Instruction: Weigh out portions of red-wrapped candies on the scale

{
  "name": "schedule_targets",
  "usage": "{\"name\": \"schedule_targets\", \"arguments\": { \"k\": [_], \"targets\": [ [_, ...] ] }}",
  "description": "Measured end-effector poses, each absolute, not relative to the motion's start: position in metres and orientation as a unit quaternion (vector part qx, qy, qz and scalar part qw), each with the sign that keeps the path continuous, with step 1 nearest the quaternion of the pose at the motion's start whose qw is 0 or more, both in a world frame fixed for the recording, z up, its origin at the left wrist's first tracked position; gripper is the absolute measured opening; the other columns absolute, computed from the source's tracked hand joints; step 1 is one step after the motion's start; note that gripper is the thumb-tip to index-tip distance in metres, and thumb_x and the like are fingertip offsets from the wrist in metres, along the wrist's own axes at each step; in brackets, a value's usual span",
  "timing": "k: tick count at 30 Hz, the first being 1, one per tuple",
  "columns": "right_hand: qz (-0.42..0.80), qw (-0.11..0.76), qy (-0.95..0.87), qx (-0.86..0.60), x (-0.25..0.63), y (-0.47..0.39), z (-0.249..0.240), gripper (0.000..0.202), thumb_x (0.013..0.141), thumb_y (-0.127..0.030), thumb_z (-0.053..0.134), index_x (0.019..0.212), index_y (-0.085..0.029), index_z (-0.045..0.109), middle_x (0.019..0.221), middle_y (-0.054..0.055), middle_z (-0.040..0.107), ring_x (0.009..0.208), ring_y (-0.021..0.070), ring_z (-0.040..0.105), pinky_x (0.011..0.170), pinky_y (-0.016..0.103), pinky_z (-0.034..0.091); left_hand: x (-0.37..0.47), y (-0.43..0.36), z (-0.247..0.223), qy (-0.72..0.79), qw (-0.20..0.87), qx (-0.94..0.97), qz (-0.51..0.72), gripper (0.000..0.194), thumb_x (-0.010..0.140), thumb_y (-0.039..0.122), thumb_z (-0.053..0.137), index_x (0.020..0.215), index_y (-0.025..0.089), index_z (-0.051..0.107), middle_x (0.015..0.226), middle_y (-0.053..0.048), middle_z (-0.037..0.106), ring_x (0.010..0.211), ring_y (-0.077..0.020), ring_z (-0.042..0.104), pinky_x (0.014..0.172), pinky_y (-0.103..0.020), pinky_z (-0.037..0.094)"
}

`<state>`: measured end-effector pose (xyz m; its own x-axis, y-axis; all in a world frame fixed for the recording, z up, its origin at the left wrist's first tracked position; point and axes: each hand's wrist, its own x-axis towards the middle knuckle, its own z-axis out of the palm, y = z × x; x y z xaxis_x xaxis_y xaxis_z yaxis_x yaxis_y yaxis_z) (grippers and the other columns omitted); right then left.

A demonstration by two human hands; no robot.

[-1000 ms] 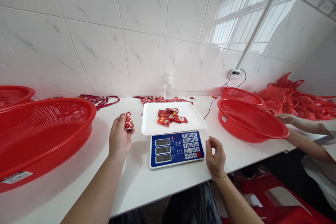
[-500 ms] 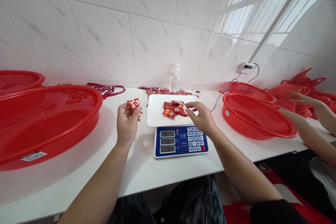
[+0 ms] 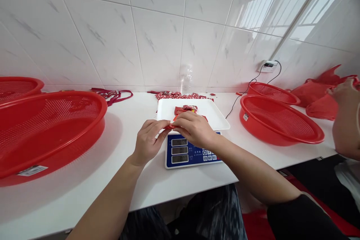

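Note:
My left hand [image 3: 152, 139] is closed, pinching the edge of a small red pouch [image 3: 169, 126] with thumb and fingertips. My right hand [image 3: 194, 129] meets it from the other side, its fingers and thumb also closed on the pouch. Only a thin red strip of the pouch shows between the fingertips. Both hands hover over the front edge of the white pan [image 3: 215, 114] of a blue digital scale [image 3: 180, 163]. Small red packets [image 3: 190, 108] lie on the pan behind my right hand, which partly hides them and much of the keypad.
Large red plastic baskets stand at left [image 3: 56, 135] and right [image 3: 281, 131]. A patterned red heap [image 3: 171, 95] and a clear bottle [image 3: 186, 82] are behind the scale. Red straps [image 3: 118, 97] lie near the wall. A cable [image 3: 239, 99] runs to a socket. Another person's arm [image 3: 347, 120] reaches red bags [image 3: 322, 101].
My left hand has moved right with the floral red-and-white pouch. My right hand has left the packets and come left to grip the pouch too. The co-worker's arms have shifted among the bags.

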<state>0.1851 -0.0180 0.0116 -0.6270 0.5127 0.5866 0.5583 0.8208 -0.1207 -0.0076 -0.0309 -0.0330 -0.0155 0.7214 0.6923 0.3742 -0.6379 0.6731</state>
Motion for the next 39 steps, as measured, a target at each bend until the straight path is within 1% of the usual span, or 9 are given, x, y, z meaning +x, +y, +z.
{"name": "schedule_targets", "arguments": {
  "k": [5,9,11,13,17,22,25,32,39],
  "targets": [
    [0.024,0.327,-0.901,-0.284,0.19,-0.008,0.018,0.023,0.097,-0.03,0.047,0.097,-0.022,0.068,0.098,0.003,0.068,0.095,0.0181,0.06,0.08,0.032,0.05,-0.005,-0.032,-0.031,0.406,0.139,0.676,0.599,0.017,0.073,0.027,0.074,0.09,0.029,0.075,0.083,-0.004,0.073,0.085,-0.0255,0.059,0.087,-0.039,0.047],
    [0.08,0.396,-0.847,-0.346,0.209,0.003,0.026,0.021,0.095,-0.027,0.048,0.098,-0.023,0.068,0.1,0.003,0.069,0.094,0.0163,0.062,0.081,0.031,0.051,-0.009,-0.029,-0.032,0.413,0.063,0.667,0.617,0.021,0.076,0.024,0.072,0.096,0.029,0.073,0.092,-0.004,0.072,0.088,-0.0237,0.059,0.087,-0.038,0.046],
    [0.101,0.404,-0.819,-0.394,0.221,0.009,0.028,0.02,0.093,-0.026,0.05,0.098,-0.022,0.069,0.101,0.003,0.069,0.092,0.0165,0.063,0.078,0.031,0.052,-0.012,-0.027,-0.033,0.408,0.028,0.67,0.62,0.023,0.078,0.022,0.07,0.1,0.029,0.072,0.096,-0.004,0.071,0.091,-0.0235,0.06,0.089,-0.038,0.045],
    [0.097,0.373,-0.814,-0.434,0.231,0.014,0.026,0.019,0.091,-0.026,0.052,0.099,-0.022,0.069,0.103,0.004,0.069,0.094,0.0186,0.063,0.077,0.033,0.052,-0.014,-0.025,-0.035,0.403,0.004,0.678,0.615,0.026,0.079,0.02,0.069,0.103,0.03,0.07,0.099,-0.004,0.071,0.094,-0.0235,0.06,0.091,-0.038,0.043],
    [0.048,0.261,-0.834,-0.484,0.245,0.02,0.014,0.02,0.088,-0.027,0.056,0.104,-0.024,0.068,0.11,0.006,0.068,0.105,0.0255,0.061,0.085,0.043,0.05,-0.015,-0.024,-0.036,0.415,-0.007,0.684,0.6,0.029,0.083,0.02,0.064,0.11,0.03,0.067,0.103,-0.004,0.07,0.097,-0.0237,0.059,0.092,-0.038,0.043],
    [0.061,0.183,-0.84,-0.508,0.249,0.028,0.0,0.034,0.085,-0.028,0.06,0.119,-0.027,0.062,0.116,0.007,0.066,0.105,0.0278,0.062,0.084,0.042,0.051,-0.012,-0.027,-0.035,0.456,0.045,0.644,0.612,0.031,0.083,0.024,0.064,0.114,0.027,0.065,0.106,-0.005,0.068,0.101,-0.024,0.06,0.093,-0.037,0.045],
    [0.064,0.178,-0.838,-0.512,0.249,0.032,-0.004,0.035,0.084,-0.025,0.06,0.119,-0.026,0.061,0.116,0.007,0.066,0.105,0.0275,0.061,0.085,0.041,0.05,-0.012,-0.028,-0.035,0.478,0.033,0.64,0.601,0.03,0.084,0.027,0.063,0.114,0.024,0.063,0.108,-0.006,0.067,0.102,-0.0231,0.061,0.094,-0.036,0.045],
    [0.08,0.18,-0.824,-0.531,0.249,0.034,-0.005,0.023,0.088,-0.025,0.053,0.108,-0.024,0.066,0.11,0.004,0.068,0.1,0.0235,0.062,0.083,0.035,0.048,-0.015,-0.025,-0.037,0.5,-0.013,0.657,0.565,0.022,0.086,0.028,0.061,0.107,0.021,0.062,0.102,-0.004,0.067,0.097,-0.0196,0.063,0.089,-0.034,0.049],
    [0.084,0.217,-0.826,-0.513,0.247,0.028,-0.001,0.017,0.088,-0.026,0.058,0.103,-0.024,0.066,0.115,0.003,0.064,0.104,0.0197,0.06,0.09,0.033,0.046,-0.017,-0.024,-0.037,0.45,-0.047,0.692,0.563,0.019,0.086,0.021,0.062,0.104,0.023,0.063,0.099,-0.002,0.067,0.097,-0.0177,0.062,0.088,-0.032,0.05]
  ]
}}
